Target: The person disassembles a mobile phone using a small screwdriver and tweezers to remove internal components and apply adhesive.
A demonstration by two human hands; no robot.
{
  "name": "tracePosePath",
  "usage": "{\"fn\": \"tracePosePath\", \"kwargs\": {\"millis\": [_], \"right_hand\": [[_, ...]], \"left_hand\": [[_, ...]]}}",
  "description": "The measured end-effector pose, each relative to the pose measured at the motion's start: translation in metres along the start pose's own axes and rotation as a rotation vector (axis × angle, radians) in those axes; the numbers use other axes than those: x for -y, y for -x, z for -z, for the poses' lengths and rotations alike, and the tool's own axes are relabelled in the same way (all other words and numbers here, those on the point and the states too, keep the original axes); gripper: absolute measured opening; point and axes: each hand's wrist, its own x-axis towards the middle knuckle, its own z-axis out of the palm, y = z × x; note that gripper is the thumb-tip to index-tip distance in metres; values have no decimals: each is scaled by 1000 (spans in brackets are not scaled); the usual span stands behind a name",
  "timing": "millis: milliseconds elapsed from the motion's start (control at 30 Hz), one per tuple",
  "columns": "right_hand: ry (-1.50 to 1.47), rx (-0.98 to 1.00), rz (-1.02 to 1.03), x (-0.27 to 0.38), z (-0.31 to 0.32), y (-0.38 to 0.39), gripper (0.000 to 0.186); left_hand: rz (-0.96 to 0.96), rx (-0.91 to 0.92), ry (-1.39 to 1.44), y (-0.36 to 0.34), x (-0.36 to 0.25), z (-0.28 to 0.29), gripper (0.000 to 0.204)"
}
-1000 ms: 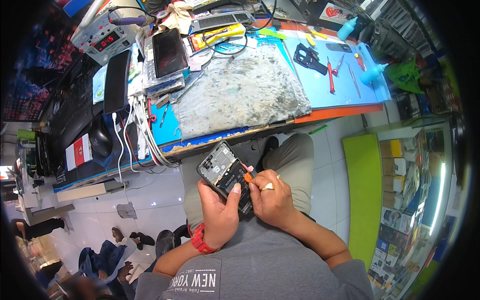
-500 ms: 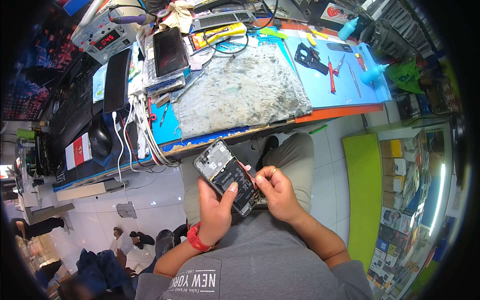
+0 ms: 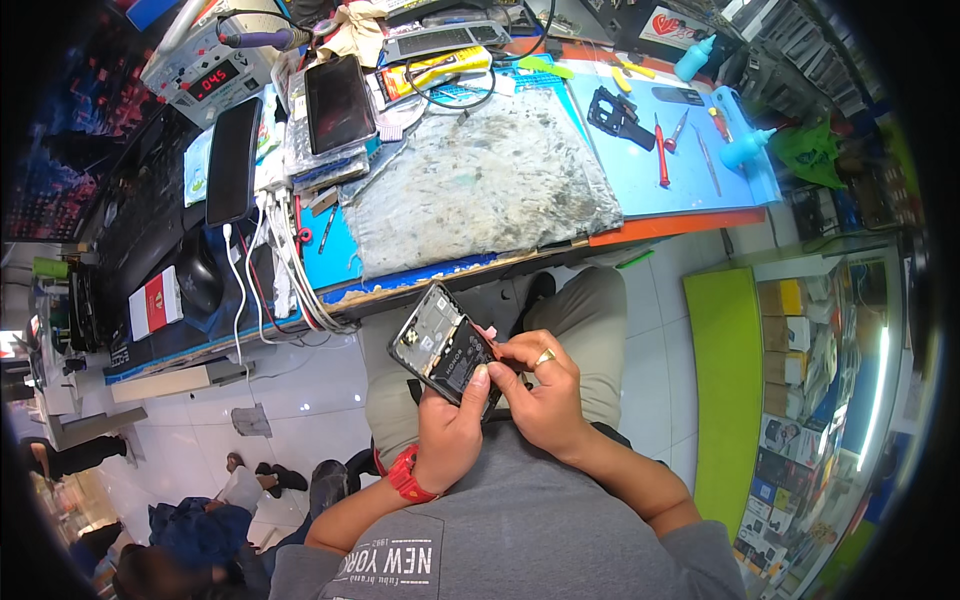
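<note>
Above my lap, a smartphone with its back off (image 3: 428, 330) is held at a slant. Its black battery (image 3: 458, 362) lies bare in the frame, and a small pink tab (image 3: 488, 333) sticks out along the right edge. My left hand (image 3: 447, 432) wraps round the phone's lower left side, thumb laid on the battery. With fingers closed at the battery's right edge, my right hand (image 3: 543, 397) has its thumb beside the left thumb. What the right fingertips pinch, near the pink tab, is mostly hidden.
Ahead stands a workbench with a stained grey mat (image 3: 480, 180). Red screwdrivers (image 3: 661, 155), a black phone part (image 3: 618, 118) and a blue bottle (image 3: 745, 149) lie to its right. Phones (image 3: 234, 160), white cables (image 3: 285, 250) and a mouse (image 3: 202, 272) crowd the left. A glass display case (image 3: 815, 400) is at right.
My right hand has moved left over the battery, its thumb now meeting the left thumb. The phone has tilted, and my left hand has shifted slightly right.
</note>
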Motion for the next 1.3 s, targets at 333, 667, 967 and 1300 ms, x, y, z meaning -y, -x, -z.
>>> {"fn": "tracePosePath", "kwargs": {"millis": [333, 667, 967, 1300], "right_hand": [[93, -24, -6, 4, -8, -3, 9], [120, 306, -139, 3, 21, -23, 10], [-465, 411, -356, 3, 45, -31, 23], [143, -20, 216, 21, 61, -49, 21]], "left_hand": [[-71, -33, -22, 0, 3, 0, 37], [35, 17, 23, -2, -14, 2, 38], [38, 21, 231, 0, -11, 12, 37], [71, 13, 395, -2, -11, 9, 33]]}}
